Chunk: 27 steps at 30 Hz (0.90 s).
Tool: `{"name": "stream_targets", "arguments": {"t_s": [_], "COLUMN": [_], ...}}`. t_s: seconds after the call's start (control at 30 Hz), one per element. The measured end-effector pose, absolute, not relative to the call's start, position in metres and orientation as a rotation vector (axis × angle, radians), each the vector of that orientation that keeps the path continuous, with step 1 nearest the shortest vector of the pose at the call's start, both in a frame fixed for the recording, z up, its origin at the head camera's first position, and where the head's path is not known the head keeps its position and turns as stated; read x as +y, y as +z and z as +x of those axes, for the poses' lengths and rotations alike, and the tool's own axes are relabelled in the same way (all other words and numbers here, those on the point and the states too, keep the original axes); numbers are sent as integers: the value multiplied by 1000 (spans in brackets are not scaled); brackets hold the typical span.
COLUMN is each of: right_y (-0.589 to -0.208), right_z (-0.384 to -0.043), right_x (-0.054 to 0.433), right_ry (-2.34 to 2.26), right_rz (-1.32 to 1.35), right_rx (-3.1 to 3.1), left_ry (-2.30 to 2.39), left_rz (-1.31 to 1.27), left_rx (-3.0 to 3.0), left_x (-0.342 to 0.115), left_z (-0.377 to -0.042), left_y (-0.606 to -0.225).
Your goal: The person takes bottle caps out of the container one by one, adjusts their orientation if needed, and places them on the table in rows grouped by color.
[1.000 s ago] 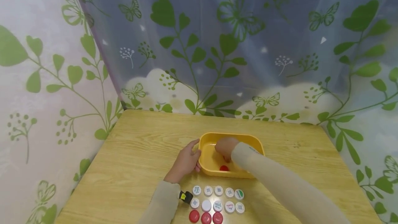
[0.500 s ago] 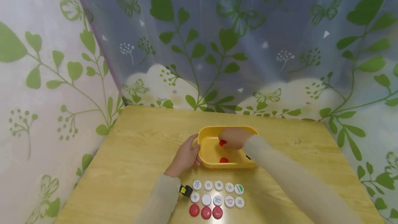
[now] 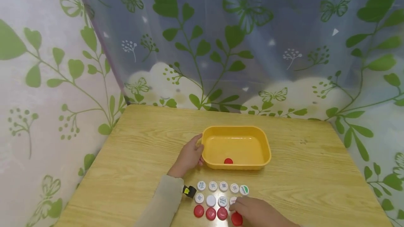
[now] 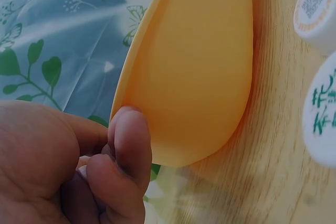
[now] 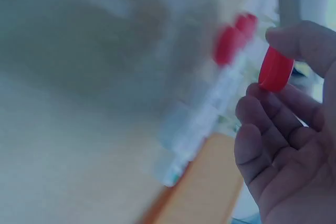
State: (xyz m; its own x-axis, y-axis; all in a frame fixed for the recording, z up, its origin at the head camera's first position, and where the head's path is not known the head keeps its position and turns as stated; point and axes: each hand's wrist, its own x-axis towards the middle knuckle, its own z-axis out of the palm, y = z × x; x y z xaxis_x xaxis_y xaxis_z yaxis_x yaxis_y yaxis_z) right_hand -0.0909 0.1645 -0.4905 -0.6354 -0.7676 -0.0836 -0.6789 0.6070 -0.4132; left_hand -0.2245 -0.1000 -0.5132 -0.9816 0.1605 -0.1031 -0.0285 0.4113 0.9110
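Observation:
My right hand [image 3: 255, 210] pinches a red bottle cap [image 5: 276, 70] between thumb and fingertips. In the head view it is at the right end of a row of several red caps [image 3: 210, 213], over the right part of the white caps [image 3: 222, 201]. My left hand [image 3: 188, 157] holds the left end of a yellow plastic basin [image 3: 266, 157]; in the left wrist view the thumb and curled fingers [image 4: 128, 145] lie at its rim. One red cap [image 3: 228, 161] lies inside the basin by the near wall.
Two rows of white caps, some with printed codes or lettering, lie on the wood-grain table [image 3: 151, 132] in front of the basin. Patterned curtains [image 3: 202, 45] with leaves and butterflies stand behind and to the left of the table.
My right hand has picked a red cap out of the basin and carried it toward me, to the red row. My left hand has stayed at the basin's left end.

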Motion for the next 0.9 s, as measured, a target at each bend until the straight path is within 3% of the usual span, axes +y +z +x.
{"name": "stream_targets", "arguments": {"t_s": [0.13,0.43,0.77,0.9], "right_y": [-508,-534,-523,-523], "right_z": [-79,-76,-78,-80], "right_x": [169,180,171,168], "right_ry": [-579,-504,-451,-454], "right_rz": [-1016,-1381,-1066,-1088], "right_rx": [2536,2649,2599,2635], "left_ry": [1612,1556,1539,1540], "left_rz": [106,107,90,107], "left_rx": [2491,2521,2541,2541], "left_x": [-97,-94,-95,-95], "left_z": [-224,-222,-225,-224], "left_y": [-511,-510,-511,-512]}}
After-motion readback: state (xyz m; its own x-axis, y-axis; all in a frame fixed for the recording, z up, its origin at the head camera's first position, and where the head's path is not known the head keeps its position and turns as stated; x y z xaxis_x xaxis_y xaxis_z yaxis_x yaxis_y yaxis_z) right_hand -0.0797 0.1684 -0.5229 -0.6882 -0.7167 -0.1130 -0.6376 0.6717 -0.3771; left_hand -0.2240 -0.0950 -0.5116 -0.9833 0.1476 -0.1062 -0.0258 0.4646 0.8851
